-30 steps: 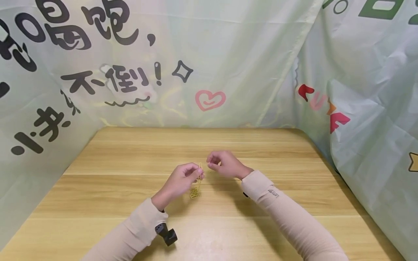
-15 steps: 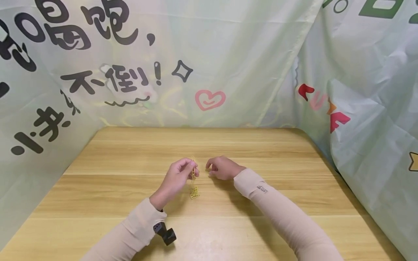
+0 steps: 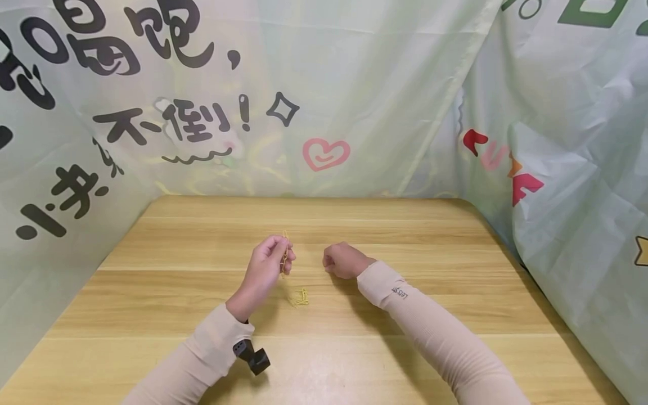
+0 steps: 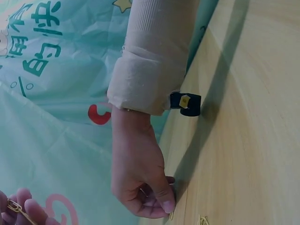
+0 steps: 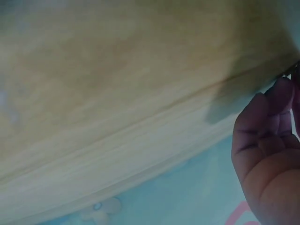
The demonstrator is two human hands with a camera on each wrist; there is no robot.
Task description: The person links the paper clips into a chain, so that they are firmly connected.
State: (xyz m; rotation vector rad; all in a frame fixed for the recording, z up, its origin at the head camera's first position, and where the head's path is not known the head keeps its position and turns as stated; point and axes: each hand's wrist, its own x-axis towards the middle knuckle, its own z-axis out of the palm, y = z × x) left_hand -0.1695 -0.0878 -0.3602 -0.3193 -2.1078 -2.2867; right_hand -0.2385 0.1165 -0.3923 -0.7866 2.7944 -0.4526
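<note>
My left hand [image 3: 263,261] pinches a chain of linked yellow paper clips [image 3: 285,256] between thumb and fingers, above the table. Part of the chain sticks up past the fingertips and part hangs below them. In the left wrist view, links of the chain [image 4: 15,206] show at the left hand's fingers [image 4: 33,210]. My right hand [image 3: 346,260] is low over the table to the right, thumb and fingers curled together. The left wrist view shows a yellow paper clip [image 4: 171,215] pinched at its fingertips. More yellow paper clips [image 3: 305,296] are bunched on the wood between the hands.
The wooden table [image 3: 405,225] is backed by a printed cloth [image 3: 385,101], with more cloth at both sides. A black wrist camera [image 3: 253,358] hangs from the left sleeve, close over the table.
My left hand has moved left and up with the chain, away from the bunched clips. My right hand has dropped slightly to the table, and its fingers have closed.
</note>
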